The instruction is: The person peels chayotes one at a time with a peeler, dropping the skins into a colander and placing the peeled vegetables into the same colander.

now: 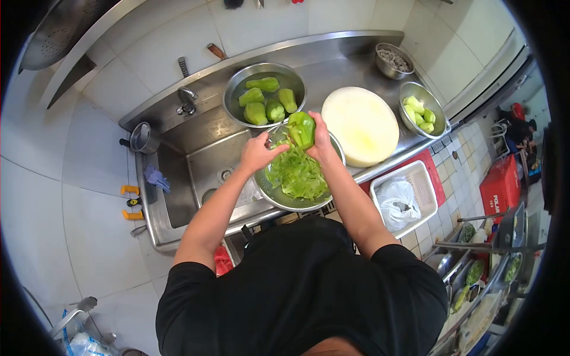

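Observation:
My right hand [321, 140] grips a green chayote [301, 130] above a metal bowl [274, 196]. Thin green peelings [300, 172] fill much of that bowl, which rests at the sink's front edge. Closed beside the chayote, my left hand [259, 152] holds what looks like a peeler [275, 137], mostly hidden by the fingers. Behind my hands, a second metal bowl [227, 98] contains several green chayotes [255, 113]. Paler, peeled-looking pieces [418, 113] lie in a bowl [442, 121] at the right.
A thick round cutting board [361, 124] lies on the steel counter. The sink basin [205, 154] and faucet [186, 99] are to the left. A small bowl [393, 61] stands in the back corner. Below right is a white basket [424, 207] with a plastic bag [398, 203].

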A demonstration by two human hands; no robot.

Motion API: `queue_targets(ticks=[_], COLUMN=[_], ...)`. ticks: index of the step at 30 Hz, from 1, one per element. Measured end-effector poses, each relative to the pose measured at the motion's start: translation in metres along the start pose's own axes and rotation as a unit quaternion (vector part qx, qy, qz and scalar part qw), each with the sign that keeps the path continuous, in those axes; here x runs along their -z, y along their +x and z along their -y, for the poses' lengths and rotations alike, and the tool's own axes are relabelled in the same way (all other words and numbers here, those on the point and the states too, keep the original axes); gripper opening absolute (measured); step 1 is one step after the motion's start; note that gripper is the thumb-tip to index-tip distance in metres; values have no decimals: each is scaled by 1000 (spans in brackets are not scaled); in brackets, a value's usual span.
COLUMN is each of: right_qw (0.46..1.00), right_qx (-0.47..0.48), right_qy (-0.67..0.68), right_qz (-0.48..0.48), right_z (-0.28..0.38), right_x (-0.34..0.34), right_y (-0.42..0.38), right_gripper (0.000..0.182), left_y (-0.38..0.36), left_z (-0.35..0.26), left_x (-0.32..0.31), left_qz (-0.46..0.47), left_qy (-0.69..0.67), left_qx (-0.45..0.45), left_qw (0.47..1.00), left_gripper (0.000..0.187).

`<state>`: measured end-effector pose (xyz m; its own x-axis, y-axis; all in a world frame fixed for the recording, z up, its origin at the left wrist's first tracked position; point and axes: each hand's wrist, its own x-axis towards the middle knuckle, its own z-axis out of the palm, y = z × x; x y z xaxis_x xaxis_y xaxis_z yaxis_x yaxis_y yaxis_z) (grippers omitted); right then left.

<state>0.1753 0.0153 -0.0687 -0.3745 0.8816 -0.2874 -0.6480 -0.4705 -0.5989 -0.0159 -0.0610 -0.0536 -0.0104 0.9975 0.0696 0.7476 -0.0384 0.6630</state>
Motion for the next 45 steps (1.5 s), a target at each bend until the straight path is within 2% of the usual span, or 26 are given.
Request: queue_targets(ticks=[4,7,10,13,16,17,20,23,26,32,35,38,41,42,45], right_qw=[999,999,1000,999,999,999,998,998,996,999,998,995,994,995,997], right_qx=[-32,-40,-14,7,11,9,-43,-63,-74,-2,11,26,-32,-34,-29], right_qy=[12,13,-21,-23,-18,-20,-18,-1,25,48,55,56,85,80,59], right_qz=[32,31,1,-29,-42,-45,35,30,32,-20,-34,-76,-58,-55,-44], right_z=[4,5,1,0,3,2,2,-4,-9,-24,-26,-34,-12,-10,-1], right_x=[3,-4,1,2,-1,-2,-1,-6,-7,0,-2,15,-4,-5,-1], right_y=[-5,-13,-9,-11,-15,-16,-21,-21,-16,-6,-5,8,-8,-6,-5], right_gripper=[41,40,37,34,34,35,38,38,37,33,30,34,41,47,44], left_y=[5,10,12,9,7,7,8,9,4,-1,-8,-26,-42,-39,-36], left_z=[-7,-19,-20,-12,-13,-13,-18,-25,-20,-26,-29,-28,-27,-27,-23], left_x=[11,24,41,33,20,18,9,1,-13,-23,-35,-50,-75,-71,-53], left_qz=[-16,14,107,65,-2,-8,-20,-14,-24,-14,-7,61,74,74,143], left_qy=[28,39,167,128,35,35,50,92,82,98,48,47,29,-3,-56], left_qx=[-85,-79,-58,-20,45,25,-37,-59,-44,2,32,34,48,35,-57], left_qw=[996,996,978,989,998,999,998,994,995,995,998,996,996,997,986], left_gripper=[47,47,49,52,53,52,49,49,50,55,55,57,57,58,56])
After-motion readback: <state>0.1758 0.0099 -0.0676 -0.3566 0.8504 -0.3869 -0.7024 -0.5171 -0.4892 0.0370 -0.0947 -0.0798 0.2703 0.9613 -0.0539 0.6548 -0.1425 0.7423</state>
